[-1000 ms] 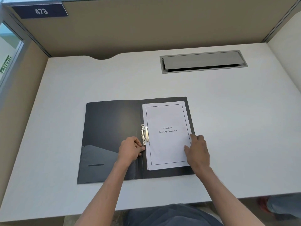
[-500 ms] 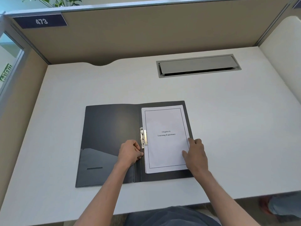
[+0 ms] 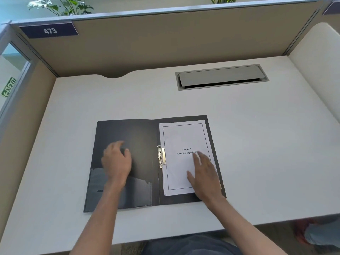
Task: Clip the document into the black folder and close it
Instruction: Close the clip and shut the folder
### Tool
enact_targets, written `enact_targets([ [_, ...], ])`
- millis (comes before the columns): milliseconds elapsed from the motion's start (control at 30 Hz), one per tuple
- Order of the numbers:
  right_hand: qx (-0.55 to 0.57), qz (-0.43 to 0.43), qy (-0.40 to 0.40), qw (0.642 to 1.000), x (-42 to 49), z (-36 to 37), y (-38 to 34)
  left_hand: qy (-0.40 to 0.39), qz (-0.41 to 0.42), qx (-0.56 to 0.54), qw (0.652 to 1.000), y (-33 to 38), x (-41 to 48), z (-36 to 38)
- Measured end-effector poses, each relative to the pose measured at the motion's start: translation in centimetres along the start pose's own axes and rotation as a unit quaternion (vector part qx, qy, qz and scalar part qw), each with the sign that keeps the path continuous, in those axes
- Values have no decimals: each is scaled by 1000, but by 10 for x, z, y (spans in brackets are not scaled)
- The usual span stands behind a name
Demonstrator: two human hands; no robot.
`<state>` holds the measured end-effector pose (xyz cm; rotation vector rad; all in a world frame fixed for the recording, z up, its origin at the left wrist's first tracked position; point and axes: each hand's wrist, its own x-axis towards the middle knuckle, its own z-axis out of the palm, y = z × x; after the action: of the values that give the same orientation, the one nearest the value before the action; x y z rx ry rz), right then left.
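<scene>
Left hand: the left hand [image 3: 116, 163] is open and holds nothing. It was at the metal clip [image 3: 161, 156] a moment ago. Now it is over the left cover, at 9 o'clock from the clip, and it looks blurry.
Right hand: the right hand [image 3: 205, 172] lies flat and open on the paper, fingers spread. It has slid in from the paper's right edge.
Document: the document [image 3: 181, 137] lies on the right half of the black folder [image 3: 139, 137], its left edge under the clip.
Clip: it looks pressed down, so I think the clipping is done.
Folder: wide open on the counter [image 3: 257, 144].
What is left: swing the left cover over to 3 o'clock to close it.
Far off: a gray cable hatch [image 3: 221, 77] sits at 12 o'clock.
</scene>
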<state>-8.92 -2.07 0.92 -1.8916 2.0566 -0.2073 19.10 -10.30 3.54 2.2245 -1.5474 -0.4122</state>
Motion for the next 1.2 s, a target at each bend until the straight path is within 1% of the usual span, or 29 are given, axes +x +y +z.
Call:
enact_targets([
  [67, -7, -40, -29, 999, -4, 11, -9, 5, -43, 41, 998, -16, 12, -13],
  [133, -24, -62, -57, 996, -8, 21, -11, -28, -109, 63, 992, -33, 23, -23],
  [233, -48, -77, -82, 992, -11, 30, -8, -90, -187, 21, 978, -55, 36, -32],
  [333, -66, -83, -85, 991, -13, 36, -4, -121, -206, -10, 971, -66, 43, -38],
  [433, -70, -85, -84, 990, -13, 38, -3, -100, -209, -2, 973, -74, 53, -51],
  [500, -69, -87, -82, 990, -14, 40, 0, -74, -196, -11, 978, -78, 60, -63],
  [600, -73, -91, -79, 990, -16, 43, 5, -35, -169, -63, 983, -73, 66, -86],
  [667, -74, -90, -77, 990, -17, 45, 7, -26, -147, -95, 984, -64, 68, -99],
  [800, -79, -93, -73, 990, -18, 51, 9, -62, -76, -189, 977, -28, 66, -120],
  [933, -82, -100, -69, 989, -18, 52, 10, -108, 12, -232, 966, 24, 52, -126],
  [1033, -77, -102, -65, 990, -18, 52, 11, -129, 53, -274, 952, 69, 35, -113],
  [1100, -71, -103, -63, 990, -19, 50, 11, -144, 61, -311, 937, 97, 21, -97],
  [1200, -32, -101, -70, 992, -18, 42, 12, -154, 83, -308, 935, 130, 2, -65],
])
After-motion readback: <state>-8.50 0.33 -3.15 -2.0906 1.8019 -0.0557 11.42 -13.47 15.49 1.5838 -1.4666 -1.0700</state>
